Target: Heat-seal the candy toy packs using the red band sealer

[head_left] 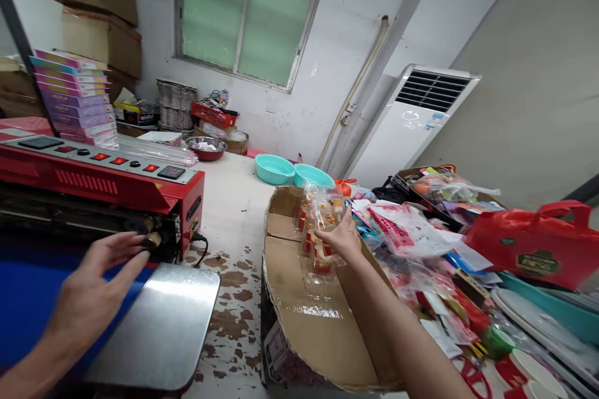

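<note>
My right hand (344, 238) is closed on a clear plastic packet (319, 224) of small red and yellow items, held over an open cardboard box (304, 318). My left hand (96, 287) is open with its fingers stretched out, holding nothing. It hovers by the outlet of a red sealing machine (100, 181), above a blue belt (28, 299) and beside a steel tray (163, 324).
Two teal basins (290, 171) stand at the back of the worn white table (234, 218). To the right lie a heap of packaged goods (412, 230) and a red bag (538, 243). Stacked pink boxes (77, 96) rise behind the machine. A white air conditioner (412, 118) stands by the wall.
</note>
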A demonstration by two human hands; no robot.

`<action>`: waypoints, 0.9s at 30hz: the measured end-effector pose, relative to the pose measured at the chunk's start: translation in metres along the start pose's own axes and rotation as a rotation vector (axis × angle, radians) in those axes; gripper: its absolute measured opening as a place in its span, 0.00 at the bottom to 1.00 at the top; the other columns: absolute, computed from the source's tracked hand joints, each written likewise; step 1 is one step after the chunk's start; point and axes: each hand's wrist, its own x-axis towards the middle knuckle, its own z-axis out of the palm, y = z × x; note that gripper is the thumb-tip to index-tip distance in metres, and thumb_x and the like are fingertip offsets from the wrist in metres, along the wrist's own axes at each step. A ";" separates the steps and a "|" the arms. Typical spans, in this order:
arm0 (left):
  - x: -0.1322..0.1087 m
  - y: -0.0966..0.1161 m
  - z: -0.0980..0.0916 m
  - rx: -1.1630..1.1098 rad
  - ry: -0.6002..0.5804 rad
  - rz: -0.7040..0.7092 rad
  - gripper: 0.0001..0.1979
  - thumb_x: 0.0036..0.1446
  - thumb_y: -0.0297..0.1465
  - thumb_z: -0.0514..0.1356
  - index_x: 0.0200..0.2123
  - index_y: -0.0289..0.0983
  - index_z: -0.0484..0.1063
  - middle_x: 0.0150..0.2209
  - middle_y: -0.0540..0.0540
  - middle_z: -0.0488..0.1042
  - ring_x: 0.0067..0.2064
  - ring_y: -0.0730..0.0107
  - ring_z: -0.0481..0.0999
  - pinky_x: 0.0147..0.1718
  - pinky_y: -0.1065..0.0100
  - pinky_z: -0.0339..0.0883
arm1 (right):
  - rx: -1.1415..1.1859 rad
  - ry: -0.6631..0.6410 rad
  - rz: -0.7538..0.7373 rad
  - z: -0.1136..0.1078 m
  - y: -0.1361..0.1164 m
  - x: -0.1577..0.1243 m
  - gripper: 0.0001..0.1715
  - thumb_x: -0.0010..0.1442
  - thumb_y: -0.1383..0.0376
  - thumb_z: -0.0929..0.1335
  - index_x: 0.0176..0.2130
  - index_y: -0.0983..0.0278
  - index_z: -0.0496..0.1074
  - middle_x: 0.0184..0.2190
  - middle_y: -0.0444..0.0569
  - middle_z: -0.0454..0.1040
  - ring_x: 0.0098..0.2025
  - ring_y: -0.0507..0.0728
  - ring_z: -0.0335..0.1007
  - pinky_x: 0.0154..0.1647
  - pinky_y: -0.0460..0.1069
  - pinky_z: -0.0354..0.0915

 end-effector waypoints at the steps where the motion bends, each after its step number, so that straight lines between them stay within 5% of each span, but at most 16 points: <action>1: -0.005 0.008 0.011 -0.089 -0.097 0.018 0.27 0.46 0.47 0.64 0.49 0.47 0.65 0.48 0.50 0.74 0.48 0.60 0.73 0.53 0.59 0.65 | 0.005 0.040 -0.067 -0.014 -0.018 -0.010 0.73 0.42 0.49 0.74 0.67 0.69 0.30 0.62 0.68 0.53 0.63 0.71 0.52 0.58 0.60 0.57; 5: -0.030 0.054 0.058 -0.445 -0.505 -0.064 0.38 0.44 0.43 0.68 0.56 0.40 0.60 0.55 0.38 0.68 0.55 0.56 0.69 0.51 0.60 0.66 | 0.114 0.040 -0.256 -0.042 -0.091 -0.076 0.72 0.41 0.46 0.73 0.68 0.63 0.31 0.61 0.65 0.55 0.59 0.75 0.58 0.52 0.64 0.60; 7: -0.041 0.076 0.076 -0.651 -0.621 -0.144 0.42 0.41 0.40 0.71 0.58 0.40 0.58 0.57 0.35 0.66 0.57 0.55 0.66 0.49 0.61 0.67 | 0.202 -0.003 -0.348 -0.040 -0.120 -0.113 0.72 0.41 0.46 0.73 0.68 0.63 0.32 0.57 0.65 0.60 0.57 0.76 0.60 0.50 0.65 0.62; 10: -0.047 0.090 0.083 -0.892 -0.646 -0.211 0.40 0.39 0.35 0.72 0.55 0.38 0.60 0.49 0.37 0.73 0.50 0.57 0.73 0.46 0.61 0.68 | 0.393 -0.098 -0.491 -0.027 -0.146 -0.153 0.70 0.42 0.50 0.74 0.68 0.61 0.33 0.54 0.62 0.64 0.54 0.73 0.64 0.48 0.64 0.64; 15: -0.036 0.070 0.041 -0.821 -0.638 -0.224 0.31 0.40 0.29 0.70 0.49 0.38 0.66 0.41 0.43 0.77 0.44 0.60 0.77 0.42 0.65 0.70 | 0.822 -0.301 -0.521 -0.028 -0.158 -0.151 0.73 0.41 0.53 0.77 0.67 0.54 0.30 0.63 0.62 0.49 0.52 0.67 0.66 0.42 0.57 0.71; 18: -0.034 0.055 0.008 -0.703 -0.748 -0.228 0.27 0.41 0.28 0.69 0.48 0.38 0.70 0.45 0.42 0.77 0.46 0.60 0.76 0.41 0.67 0.69 | 0.969 -0.524 -0.525 -0.042 -0.165 -0.131 0.60 0.43 0.54 0.77 0.65 0.51 0.45 0.65 0.58 0.48 0.50 0.63 0.69 0.37 0.51 0.72; 22: -0.041 0.043 -0.018 -0.648 -0.847 -0.247 0.29 0.41 0.27 0.69 0.50 0.39 0.71 0.48 0.43 0.76 0.48 0.58 0.75 0.46 0.67 0.68 | 1.050 -0.942 -0.519 -0.041 -0.181 -0.125 0.28 0.45 0.53 0.75 0.43 0.63 0.71 0.46 0.52 0.72 0.36 0.54 0.73 0.31 0.46 0.71; 24: -0.043 0.037 -0.023 -0.616 -0.831 -0.301 0.29 0.41 0.30 0.69 0.51 0.40 0.71 0.48 0.43 0.76 0.48 0.57 0.75 0.45 0.66 0.69 | 1.081 -1.024 -0.445 -0.030 -0.187 -0.130 0.25 0.42 0.51 0.76 0.31 0.67 0.71 0.34 0.49 0.75 0.31 0.53 0.72 0.28 0.46 0.70; 27: -0.041 0.030 -0.021 -0.550 -0.756 -0.363 0.30 0.43 0.34 0.70 0.51 0.41 0.68 0.46 0.43 0.76 0.46 0.57 0.76 0.42 0.65 0.70 | 1.129 -0.983 -0.303 -0.009 -0.193 -0.139 0.28 0.35 0.48 0.78 0.24 0.69 0.71 0.22 0.44 0.71 0.23 0.50 0.68 0.25 0.45 0.67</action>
